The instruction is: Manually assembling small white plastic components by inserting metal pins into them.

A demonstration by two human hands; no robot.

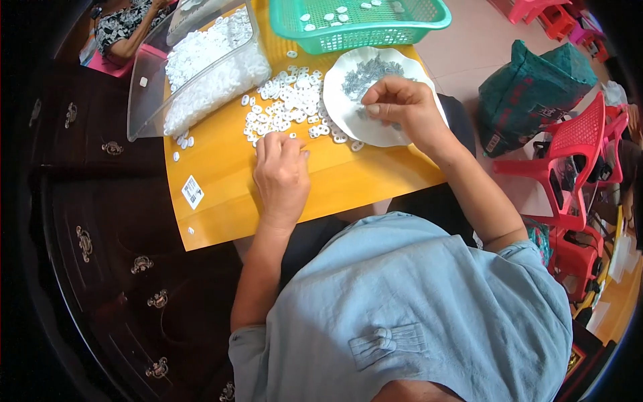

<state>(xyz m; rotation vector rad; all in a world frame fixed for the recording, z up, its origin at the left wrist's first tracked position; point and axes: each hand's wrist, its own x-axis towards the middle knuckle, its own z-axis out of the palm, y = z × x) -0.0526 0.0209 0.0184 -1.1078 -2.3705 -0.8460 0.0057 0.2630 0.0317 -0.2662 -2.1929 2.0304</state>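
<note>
Across the yellow tabletop [348, 175] spreads a loose pile of small white oval pieces with holes [295, 94]. At the near edge of this pile rests my left hand [282, 177], its fingers curled down and closed; whatever is under the fingertips is hidden. My right hand [405, 110] hovers over a white scalloped plate [343, 119], thumb and forefinger pinched together. Anything in that pinch is too small to make out. Many small greyish, shiny slivers [374, 70] lie heaped on the plate, just beyond my right hand.
A clear plastic bin [149, 100] with bagged white pieces [218, 77] stands at the far left. Beyond the plate sits a green basket [362, 37] holding several white pieces. Dark drawers [107, 221] border the left; a green bag [529, 94] and red chair [569, 147] stand right. Another person [127, 30] sits far left.
</note>
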